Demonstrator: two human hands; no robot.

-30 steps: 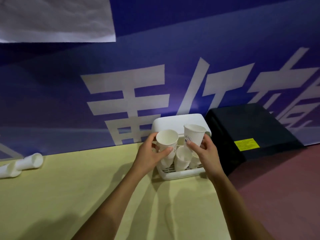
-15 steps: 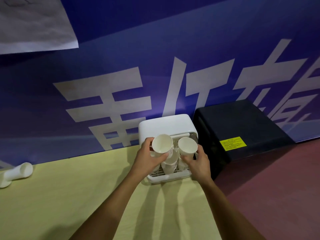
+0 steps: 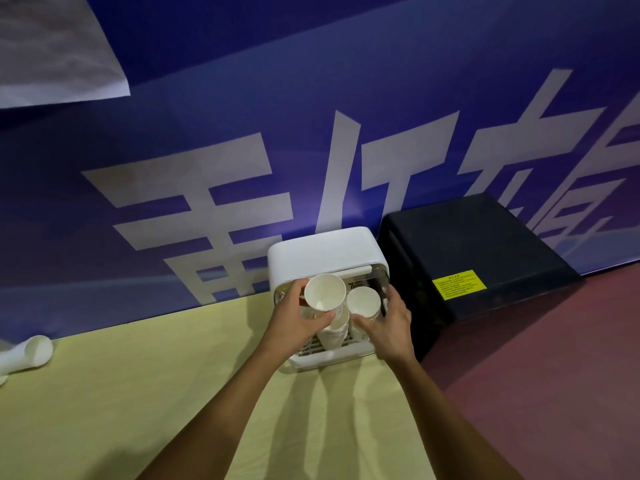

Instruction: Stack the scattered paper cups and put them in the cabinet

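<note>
Presently the left hand (image 3: 294, 320) grips a cup stack (image 3: 325, 296) and the right hand (image 3: 390, 323) grips a second cup (image 3: 363, 303) just right of it, both at the open front of the white cabinet (image 3: 322, 251) on the table (image 3: 138, 393). Far left lie stray cups (image 3: 31, 351).

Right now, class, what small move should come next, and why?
Probably lower the cup stack in the left hand into the cabinet, beside the cups in the right hand: both are at the open cabinet, the left stack higher and tilted.
</note>
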